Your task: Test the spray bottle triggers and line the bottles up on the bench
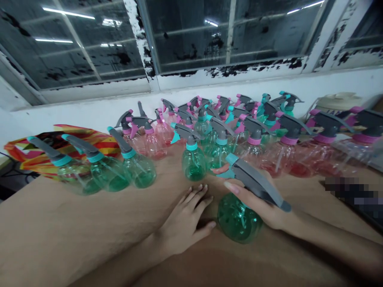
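Note:
My right hand (263, 203) is wrapped round the neck of a green spray bottle (239, 221), under its grey trigger head with a teal nozzle. The bottle is close to the table's near side, slightly tilted, and part of its neck is hidden by my fingers. Flat on the wooden table (119, 235) lies my left hand (187, 219), fingers spread, just left of that bottle and not holding anything. Beyond my fingertips stands another green spray bottle (194, 163) with a teal collar.
Three green spray bottles (139, 171) stand at left before a colourful bag (104, 139). Several pink spray bottles (289, 159) and green ones crowd the back and right. A dark, partly blurred object (356, 195) lies at right; behind it is a beige container (338, 101).

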{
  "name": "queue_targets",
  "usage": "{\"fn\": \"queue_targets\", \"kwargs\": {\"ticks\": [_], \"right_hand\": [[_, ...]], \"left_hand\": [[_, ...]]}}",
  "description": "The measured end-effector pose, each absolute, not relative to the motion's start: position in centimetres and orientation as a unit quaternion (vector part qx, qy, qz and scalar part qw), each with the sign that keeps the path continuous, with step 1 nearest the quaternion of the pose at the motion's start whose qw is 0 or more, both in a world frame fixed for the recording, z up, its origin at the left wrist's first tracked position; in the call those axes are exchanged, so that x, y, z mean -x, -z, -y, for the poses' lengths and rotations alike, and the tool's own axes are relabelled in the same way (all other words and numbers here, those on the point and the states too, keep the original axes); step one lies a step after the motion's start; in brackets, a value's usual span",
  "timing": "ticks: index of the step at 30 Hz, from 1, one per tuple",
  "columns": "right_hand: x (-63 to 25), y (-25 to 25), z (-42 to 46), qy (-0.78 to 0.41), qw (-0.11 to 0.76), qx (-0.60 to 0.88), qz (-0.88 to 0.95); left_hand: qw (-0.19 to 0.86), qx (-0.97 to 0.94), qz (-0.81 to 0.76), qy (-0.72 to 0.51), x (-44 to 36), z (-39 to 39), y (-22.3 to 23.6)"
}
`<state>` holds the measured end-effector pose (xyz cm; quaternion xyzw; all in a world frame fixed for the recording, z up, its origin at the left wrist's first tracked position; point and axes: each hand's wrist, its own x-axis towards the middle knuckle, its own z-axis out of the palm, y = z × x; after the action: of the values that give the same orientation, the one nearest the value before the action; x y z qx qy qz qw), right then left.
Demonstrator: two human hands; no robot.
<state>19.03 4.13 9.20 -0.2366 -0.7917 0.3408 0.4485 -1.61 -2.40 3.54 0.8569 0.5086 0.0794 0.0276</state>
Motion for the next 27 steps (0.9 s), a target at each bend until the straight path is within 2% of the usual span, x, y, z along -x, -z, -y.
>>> {"fn": "queue_targets", "kwargs": {"ticks": [3,7,27], "right_hand": [[-19.08,-9.30,-4.11,-0.397,0.439,0.250,0.767],[-19.18,-9.44,-3.97,-0.406,0.434,0.257,0.762],[-19.33,-9.78,-4.25,-0.325,0.433,0.254,0.801]], "left_hand": [[0.028,-0.858,-0.506,-0.088,1.66,2.45,-3.48],[0.027,-0.858,-0.504,-0.091,1.68,2.44,-3.47],[0.024,-0.857,-0.510,-0.074,1.57,2.50,-3.84]]}}
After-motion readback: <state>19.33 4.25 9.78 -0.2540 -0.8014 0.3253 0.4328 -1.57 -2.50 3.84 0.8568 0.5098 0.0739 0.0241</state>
